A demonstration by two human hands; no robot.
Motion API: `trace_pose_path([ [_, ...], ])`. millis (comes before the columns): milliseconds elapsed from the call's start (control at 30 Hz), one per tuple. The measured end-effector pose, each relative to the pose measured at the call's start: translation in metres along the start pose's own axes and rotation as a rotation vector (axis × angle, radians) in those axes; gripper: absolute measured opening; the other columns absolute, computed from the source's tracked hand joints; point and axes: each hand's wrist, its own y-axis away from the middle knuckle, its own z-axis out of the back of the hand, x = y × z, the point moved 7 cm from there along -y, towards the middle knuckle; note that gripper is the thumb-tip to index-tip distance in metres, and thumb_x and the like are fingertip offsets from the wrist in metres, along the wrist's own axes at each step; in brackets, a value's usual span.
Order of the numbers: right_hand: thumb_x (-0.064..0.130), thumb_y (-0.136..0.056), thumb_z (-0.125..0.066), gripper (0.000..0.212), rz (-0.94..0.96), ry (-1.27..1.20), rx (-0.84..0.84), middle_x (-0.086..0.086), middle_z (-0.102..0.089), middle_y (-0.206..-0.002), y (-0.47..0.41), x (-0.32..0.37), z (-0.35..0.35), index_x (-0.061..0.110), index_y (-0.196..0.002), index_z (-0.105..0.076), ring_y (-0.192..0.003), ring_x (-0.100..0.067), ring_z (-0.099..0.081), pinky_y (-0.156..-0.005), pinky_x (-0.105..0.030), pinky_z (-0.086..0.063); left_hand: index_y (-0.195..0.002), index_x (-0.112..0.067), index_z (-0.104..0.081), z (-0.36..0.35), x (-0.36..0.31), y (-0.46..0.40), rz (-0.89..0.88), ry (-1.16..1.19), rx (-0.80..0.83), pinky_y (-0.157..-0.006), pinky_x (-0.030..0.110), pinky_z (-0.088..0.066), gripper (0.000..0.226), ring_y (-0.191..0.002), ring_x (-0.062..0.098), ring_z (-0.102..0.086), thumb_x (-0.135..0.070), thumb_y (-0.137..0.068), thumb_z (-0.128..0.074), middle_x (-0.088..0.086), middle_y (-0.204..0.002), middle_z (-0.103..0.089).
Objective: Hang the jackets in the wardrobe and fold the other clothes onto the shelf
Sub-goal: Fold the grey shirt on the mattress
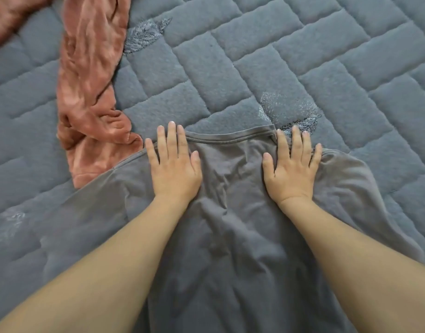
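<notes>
My forearms reach out over the grey T-shirt (230, 236), which lies flat on the quilted bedspread (302, 56). The left hand (174, 168) and right hand (291, 173) press it, fingers straight and spread, tips at the collar hem. Smoothing, I judge; folding comes next (a rust velour garment (91, 80) waits beyond the left fingertips).

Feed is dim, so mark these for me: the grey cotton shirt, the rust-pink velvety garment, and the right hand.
grey cotton shirt (230, 236): head view, wrinkled middle.
rust-pink velvety garment (89, 75): head view, mid-length.
right hand (291, 174): head view, back.
</notes>
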Motion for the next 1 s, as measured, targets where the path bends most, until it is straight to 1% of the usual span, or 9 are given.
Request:
trace_pose_path([
  [133,0.043,-0.1,-0.041,0.057,0.004,-0.16,0.133,-0.006,-0.015,-0.164,-0.006,-0.001,0.013,0.025,-0.153,-0.031,-0.151,-0.023,-0.009,-0.121,-0.047,0.004,-0.157,-0.012,-0.024,0.019,-0.098,0.071,-0.044,0.216,0.047,-0.12,0.061,-0.002,0.073,-0.153,0.029,-0.009,-0.043,-0.093,-0.038,0.009,-0.165,-0.016],
  [233,0.016,-0.089,-0.051,0.05,0.009,-0.591,0.038,-0.008,-0.042,-0.152,-0.008,-0.034,0.049,0.014,-0.139,-0.053,-0.141,-0.024,-0.036,-0.119,-0.045,-0.019,-0.16,-0.021,-0.011,-0.006,-0.123,0.097,0.088,0.202,0.165,-0.117,0.066,0.004,0.078,-0.153,0.025,0.003,-0.047,-0.092,-0.04,0.003,-0.167,-0.003],
  [333,0.024,-0.082,-0.049,0.051,-0.149,-0.308,-0.078,-0.003,-0.053,-0.141,0.001,-0.113,0.079,0.022,-0.132,-0.057,-0.129,-0.028,-0.046,-0.108,-0.045,-0.026,-0.159,-0.021,-0.016,-0.024,-0.122,0.091,0.123,0.143,0.114,-0.116,0.067,0.002,0.08,-0.153,0.028,-0.004,-0.047,-0.088,-0.041,0.005,-0.166,-0.011],
  [433,0.034,-0.082,-0.066,0.05,-0.332,-0.211,0.34,-0.003,-0.042,-0.138,0.014,-0.166,0.062,0.025,-0.129,-0.054,-0.13,-0.034,-0.035,-0.108,-0.043,-0.026,-0.159,-0.021,-0.019,-0.027,-0.123,0.094,0.11,0.142,0.095,-0.117,0.067,-0.002,0.08,-0.153,0.03,-0.008,-0.047,-0.086,-0.039,0.006,-0.165,-0.016],
  [500,0.021,-0.08,-0.072,0.024,-0.262,-0.404,0.487,-0.001,-0.043,-0.126,0.018,-0.163,0.059,0.017,-0.102,-0.064,-0.125,-0.027,-0.039,-0.106,-0.034,-0.03,-0.159,-0.022,-0.018,-0.028,-0.123,0.095,0.108,0.139,0.099,-0.117,0.067,-0.002,0.08,-0.153,0.029,-0.008,-0.047,-0.086,-0.04,0.006,-0.165,-0.015],
  [667,0.013,-0.083,-0.072,0.005,-0.289,-1.024,0.789,-0.003,-0.075,-0.081,0.015,-0.15,0.075,0.016,-0.08,-0.076,-0.071,-0.011,-0.068,-0.063,-0.022,-0.054,-0.158,-0.022,-0.018,-0.029,-0.121,0.095,0.118,0.127,0.098,-0.117,0.067,-0.002,0.079,-0.152,0.029,-0.008,-0.046,-0.086,-0.039,0.006,-0.165,-0.015],
  [833,0.032,-0.083,-0.074,0.008,-0.023,-0.148,1.205,0.008,-0.07,-0.088,0.023,-0.181,0.075,0.027,-0.083,-0.068,-0.089,-0.013,-0.064,-0.078,-0.028,-0.046,-0.158,-0.022,-0.019,-0.028,-0.121,0.095,0.119,0.143,0.09,-0.116,0.068,-0.002,0.078,-0.152,0.03,-0.008,-0.045,-0.086,-0.038,0.006,-0.165,-0.016],
  [900,0.039,-0.084,-0.072,0.017,0.016,0.051,1.151,0.007,-0.064,-0.08,0.008,-0.193,0.088,0.025,-0.077,-0.066,-0.082,-0.015,-0.06,-0.071,-0.028,-0.042,-0.158,-0.022,-0.018,-0.026,-0.121,0.095,0.122,0.148,0.081,-0.116,0.068,-0.002,0.078,-0.152,0.03,-0.008,-0.045,-0.086,-0.038,0.006,-0.165,-0.015],
  [1000,0.046,-0.08,-0.073,0.035,0.01,-0.102,0.885,0.008,-0.059,-0.055,-0.027,-0.194,0.116,0.02,-0.059,-0.063,-0.057,-0.009,-0.056,-0.052,-0.025,-0.04,-0.158,-0.022,-0.017,-0.026,-0.121,0.094,0.127,0.152,0.082,-0.116,0.068,-0.001,0.077,-0.152,0.03,-0.007,-0.045,-0.087,-0.037,0.006,-0.165,-0.014],
])
